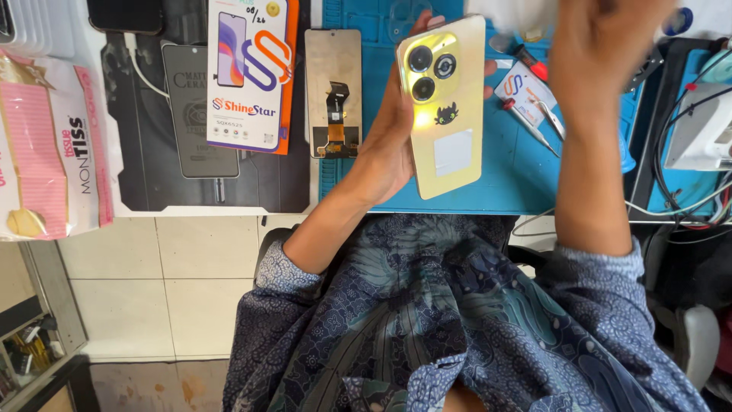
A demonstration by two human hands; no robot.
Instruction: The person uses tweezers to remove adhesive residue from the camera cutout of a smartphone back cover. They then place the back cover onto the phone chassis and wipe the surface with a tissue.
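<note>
left hand (393,145) grip clamped on gold smartphone (442,107), back up | right hand (602,46) at 1 o'clock, grip cannot tell | risk: one-hand hold, phone could slip onto blue mat (496,191)

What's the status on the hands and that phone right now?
Left hand grips gold phone, back side up. Right hand raised above blue mat, holding nothing visible. Loose screen panel lies beside, untouched.

Left hand (393,137) clasped, right hand (602,46) raised (fingers blurred)
</note>
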